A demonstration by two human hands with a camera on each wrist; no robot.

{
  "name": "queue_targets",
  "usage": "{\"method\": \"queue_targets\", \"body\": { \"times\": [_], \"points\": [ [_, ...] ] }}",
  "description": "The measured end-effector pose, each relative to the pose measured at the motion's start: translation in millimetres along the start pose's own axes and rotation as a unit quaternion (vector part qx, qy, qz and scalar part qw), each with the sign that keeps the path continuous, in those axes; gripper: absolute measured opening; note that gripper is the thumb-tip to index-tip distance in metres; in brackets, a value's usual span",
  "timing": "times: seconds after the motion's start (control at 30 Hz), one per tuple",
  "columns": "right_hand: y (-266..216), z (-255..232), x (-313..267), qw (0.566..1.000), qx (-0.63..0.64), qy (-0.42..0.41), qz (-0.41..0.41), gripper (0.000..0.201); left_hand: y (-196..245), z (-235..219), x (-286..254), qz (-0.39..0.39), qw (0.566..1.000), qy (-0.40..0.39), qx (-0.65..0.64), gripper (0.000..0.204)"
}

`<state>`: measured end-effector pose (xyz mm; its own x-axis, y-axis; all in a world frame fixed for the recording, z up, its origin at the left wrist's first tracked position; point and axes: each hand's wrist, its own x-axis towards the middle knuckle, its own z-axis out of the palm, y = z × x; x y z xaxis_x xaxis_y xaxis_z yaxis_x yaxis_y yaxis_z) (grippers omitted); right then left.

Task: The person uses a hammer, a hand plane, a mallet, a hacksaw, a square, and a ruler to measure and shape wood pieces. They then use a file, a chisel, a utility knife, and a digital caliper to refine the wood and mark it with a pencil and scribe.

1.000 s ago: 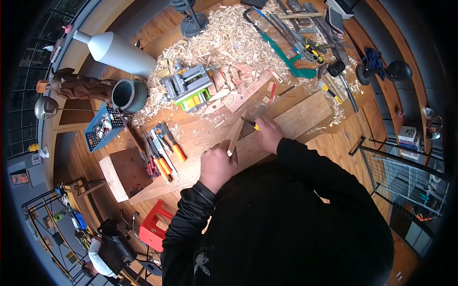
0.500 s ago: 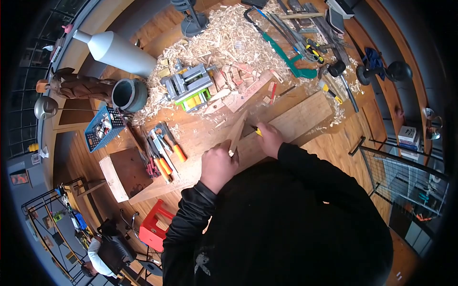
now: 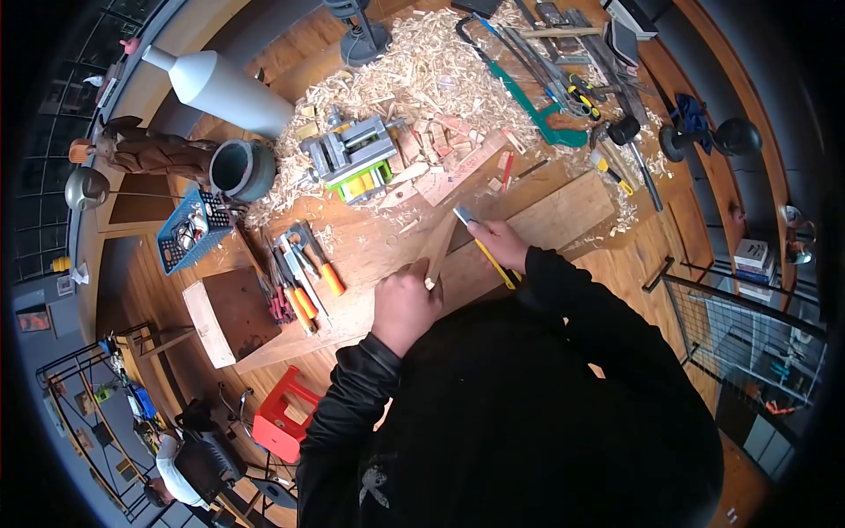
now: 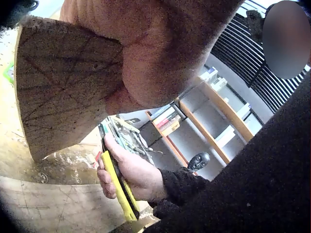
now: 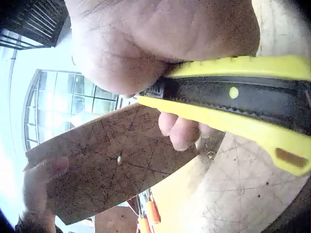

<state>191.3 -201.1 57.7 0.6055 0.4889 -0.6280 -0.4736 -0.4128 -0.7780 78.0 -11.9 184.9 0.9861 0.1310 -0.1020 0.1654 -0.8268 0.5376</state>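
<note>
The left hand (image 3: 405, 301) grips the near end of a wooden piece (image 3: 443, 239), which stands tilted over the bench; pencil lines cross the piece (image 4: 63, 82) in the left wrist view. In the right hand (image 3: 500, 244) is a yellow and black utility knife (image 3: 489, 260), fingers curled round its handle and blade end pointing away from the body. The knife (image 5: 228, 92) fills much of the right wrist view, with the thumb at its slider. A long flat board (image 3: 563, 214) lies under both hands.
Beyond the hands are a small vise (image 3: 352, 150), wood offcuts and a heap of shavings (image 3: 422, 66). Chisels with orange handles (image 3: 330, 280) lie to the left, beside a wooden box (image 3: 231, 317). A green saw (image 3: 563, 136) and other tools lie at the back right.
The right hand has drawn slightly back and right from the wooden piece and turned, so the knife's yellow handle now shows at full length. The left hand stays nearly in place.
</note>
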Motion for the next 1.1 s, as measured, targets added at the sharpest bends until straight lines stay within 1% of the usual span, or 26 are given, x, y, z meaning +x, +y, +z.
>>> {"method": "queue_targets", "body": {
  "times": [0.03, 0.07, 0.13, 0.17, 0.23, 0.27, 0.33, 0.37, 0.43, 0.57, 0.63, 0.67, 0.73, 0.77, 0.8, 0.83, 0.87, 0.93, 0.97, 1.03, 1.1],
  "points": [
    [-0.2, 0.8, 2.0, 0.999, -0.012, -0.031, 0.017, 0.053, -1.1, 0.6, -0.6, -0.002, 1.000, -0.001, 0.000, 0.025],
    [1.1, 1.4, 4.2, 0.999, -0.013, -0.033, 0.016, 0.053, -1.7, 0.8, -1.4, -0.003, 1.000, 0.001, 0.001, 0.025],
    [5.2, 1.3, 7.4, 0.997, -0.025, -0.045, 0.058, 0.058, -2.6, 1.3, -3.6, -0.007, 1.000, 0.010, 0.001, 0.025],
    [6.7, 0.0, 8.5, 0.997, -0.026, -0.046, 0.058, 0.058, -3.2, 1.6, -4.6, -0.008, 1.000, 0.011, 0.001, 0.025],
    [9.5, -2.8, 10.0, 0.994, -0.039, -0.052, 0.094, 0.059, -3.9, 2.5, -6.2, -0.007, 1.000, 0.012, -0.002, 0.024],
    [11.4, -2.3, 10.7, 0.993, -0.039, -0.052, 0.094, 0.059, -3.6, 3.0, -6.7, -0.007, 1.000, 0.012, -0.002, 0.024],
    [12.1, -1.3, 10.6, 0.995, -0.013, -0.005, 0.097, 0.058, -2.5, 3.9, -7.1, -0.007, 1.000, 0.010, -0.004, 0.024],
    [10.5, -1.2, 9.7, 0.995, -0.013, -0.005, 0.097, 0.058, -2.4, 4.4, -7.2, -0.008, 1.000, 0.010, -0.005, 0.024],
    [6.4, -1.5, 7.2, 0.994, 0.044, 0.027, 0.095, 0.055, -2.5, 5.4, -7.1, -0.011, 1.000, 0.007, 0.002, 0.024],
    [20.4, -8.3, 9.0, 0.996, 0.032, -0.002, 0.087, 0.052, -1.3, 4.2, -7.2, -0.011, 1.000, 0.005, 0.002, 0.024],
    [32.5, -11.2, 10.6, 0.997, -0.045, 0.014, 0.058, 0.049, -1.3, 4.0, -7.8, -0.012, 1.000, 0.007, -0.002, 0.024],
    [37.3, -13.0, 10.4, 0.997, -0.046, 0.013, 0.058, 0.049, -1.3, 4.2, -8.1, -0.012, 1.000, 0.007, -0.002, 0.024],
    [43.5, -15.1, 8.3, 0.993, -0.104, 0.038, 0.042, 0.044, -1.4, 5.0, -8.7, -0.011, 1.000, 0.009, 0.001, 0.024],
    [45.0, -15.3, 6.4, 0.993, -0.104, 0.038, 0.042, 0.044, -0.8, 5.3, -8.7, -0.011, 1.000, 0.009, 0.001, 0.024],
    [47.1, -15.6, 3.9, 0.981, -0.191, 0.037, 0.002, 0.042, 0.2, 5.7, -8.8, -0.011, 1.000, 0.012, 0.000, 0.024],
    [43.0, -14.9, -0.8, 0.960, -0.276, 0.035, -0.039, 0.040, 1.3, 6.2, -8.8, -0.011, 1.000, 0.014, -0.002, 0.024],
    [38.4, -14.0, -4.6, 0.960, -0.276, 0.036, -0.038, 0.040, 1.7, 7.0, -8.8, -0.010, 1.000, 0.013, -0.002, 0.024],
    [27.9, -10.0, -10.4, 0.936, -0.351, 0.001, -0.015, 0.037, 1.7, 8.1, -9.0, -0.007, 1.000, 0.017, 0.001, 0.024],
    [28.4, -7.8, -10.9, 0.936, -0.350, 0.001, -0.016, 0.037, 2.5, 8.3, -9.3, -0.007, 1.000, 0.016, 0.002, 0.024],
    [31.4, -3.1, -11.9, 0.908, -0.416, 0.013, -0.045, 0.034, 4.4, 9.2, -10.6, -0.012, 1.000, 0.015, 0.003, 0.025],
    [35.8, -0.1, -11.7, 0.904, -0.425, 0.011, -0.044, 0.032, 4.2, 12.6, -12.3, -0.007, 1.000, 0.015, 0.010, 0.027]
  ]
}}
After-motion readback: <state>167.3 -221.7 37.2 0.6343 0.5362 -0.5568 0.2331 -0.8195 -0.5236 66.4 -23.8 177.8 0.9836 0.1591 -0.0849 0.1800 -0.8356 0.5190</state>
